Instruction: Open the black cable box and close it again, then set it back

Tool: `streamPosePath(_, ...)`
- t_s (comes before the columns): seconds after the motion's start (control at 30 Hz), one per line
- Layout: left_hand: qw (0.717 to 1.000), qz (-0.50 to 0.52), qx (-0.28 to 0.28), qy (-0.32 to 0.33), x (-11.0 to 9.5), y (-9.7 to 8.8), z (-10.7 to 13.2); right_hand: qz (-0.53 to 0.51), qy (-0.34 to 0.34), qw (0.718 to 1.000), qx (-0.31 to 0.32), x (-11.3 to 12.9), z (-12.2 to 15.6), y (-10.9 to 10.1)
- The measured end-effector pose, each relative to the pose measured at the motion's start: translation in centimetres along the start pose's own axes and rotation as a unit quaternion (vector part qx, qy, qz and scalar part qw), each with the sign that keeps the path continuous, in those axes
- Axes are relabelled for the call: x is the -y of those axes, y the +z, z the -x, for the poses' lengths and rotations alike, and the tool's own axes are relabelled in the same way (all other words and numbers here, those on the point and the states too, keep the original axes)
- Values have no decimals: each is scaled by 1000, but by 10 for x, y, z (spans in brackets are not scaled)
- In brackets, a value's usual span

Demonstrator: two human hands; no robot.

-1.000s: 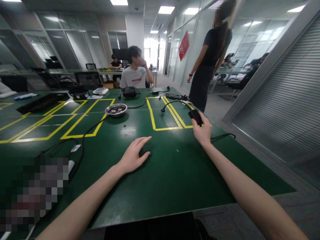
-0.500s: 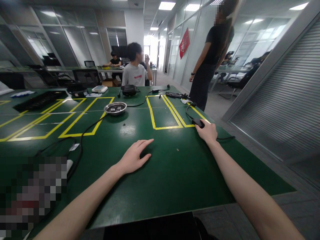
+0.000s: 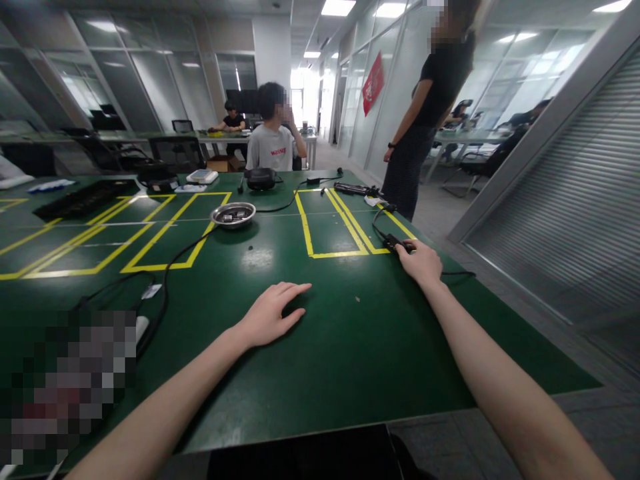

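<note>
My right hand [image 3: 421,264] reaches to the table's right side, with thumb and fingers about the near right end of a black power adapter [image 3: 393,240]. A black cord leads from the adapter toward the back, and more cord comes out on the right past my hand. Part of the adapter is hidden behind my fingers. My left hand [image 3: 273,315] rests palm down on the green tabletop [image 3: 345,360], thumb and fingers apart, holding nothing.
Yellow tape [image 3: 340,254] marks rectangles on the table. A metal bowl [image 3: 233,225] of small metal parts stands mid-left, a black cable beside it. Behind are a black case [image 3: 261,179] and a folded black tripod-like item [image 3: 354,190]. One person [image 3: 273,143] sits opposite; another [image 3: 425,113] stands right.
My right hand has shifted slightly right along the adapter, showing more of its top. My left hand stays in place. The view has turned a little.
</note>
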State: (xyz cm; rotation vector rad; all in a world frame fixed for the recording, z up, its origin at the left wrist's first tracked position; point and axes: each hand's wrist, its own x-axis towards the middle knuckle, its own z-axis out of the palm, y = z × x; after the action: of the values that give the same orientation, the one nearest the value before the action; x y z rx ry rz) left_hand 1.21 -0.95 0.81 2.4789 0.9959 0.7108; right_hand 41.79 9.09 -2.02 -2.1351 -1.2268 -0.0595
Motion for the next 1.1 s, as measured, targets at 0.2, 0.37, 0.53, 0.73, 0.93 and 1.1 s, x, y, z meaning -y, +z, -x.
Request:
streamPosePath(0.2, 1000, -6, -1, 8, 1, 1, 0, -7, 14, 1000, -20, -8, -6, 2)
streamPosePath(0.37, 1000, -13, 0, 16, 3, 2, -1, -14, 14, 1000, -23, -11, -7, 4)
streamPosePath(0.53, 1000, -20, 4, 21, 3, 2, -2, -14, 19, 1000, -14, -8, -5, 2)
streamPosePath(0.73, 1000, -12, 1, 28, 1, 1, -2, 2, -1, 1000, -5, 1, 2, -5)
streamPosePath(0.93, 999, -13, -2, 29, 1, 1, -2, 23, 6, 1000, 13, 4, 0, -6)
streamPosePath(1.1, 999, -13, -3, 31, 1, 0, -2, -19, -5, 1000, -18, 3, -3, -10)
